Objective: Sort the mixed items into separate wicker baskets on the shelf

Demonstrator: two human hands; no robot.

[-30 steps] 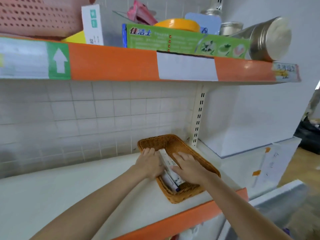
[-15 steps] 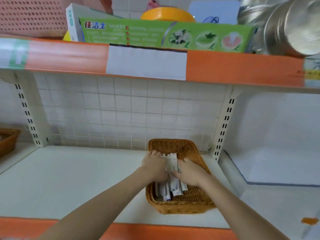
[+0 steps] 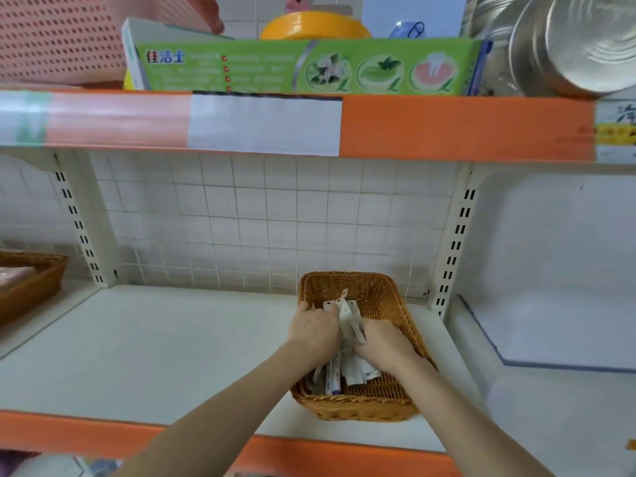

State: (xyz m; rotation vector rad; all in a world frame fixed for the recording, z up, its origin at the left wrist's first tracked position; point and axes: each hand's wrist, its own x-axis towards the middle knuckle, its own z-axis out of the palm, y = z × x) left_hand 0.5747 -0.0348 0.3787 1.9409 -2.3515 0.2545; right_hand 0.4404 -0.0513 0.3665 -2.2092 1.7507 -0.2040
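A second basket [image 3: 31,280] has come into view at far left as the head turned square to the shelf [image 3: 172,342]. Left hand [image 3: 315,330] and right hand [image 3: 385,342] still clasp the packets [image 3: 347,359] inside the basket [image 3: 375,297], tidying them; their long axis runs front to back.

On the upper shelf [image 3: 447,129] I see a long green box [image 3: 306,67] lying along the front edge, with a white box [image 3: 132,53] at its left end. A pink perforated bin [image 3: 58,36] stands toward the shelf's left end. Behind the green box sits a yellow bowl [image 3: 313,25], and steel pots [image 3: 568,43] lie tipped at the right end. White tiles [image 3: 258,218] back the bay below.
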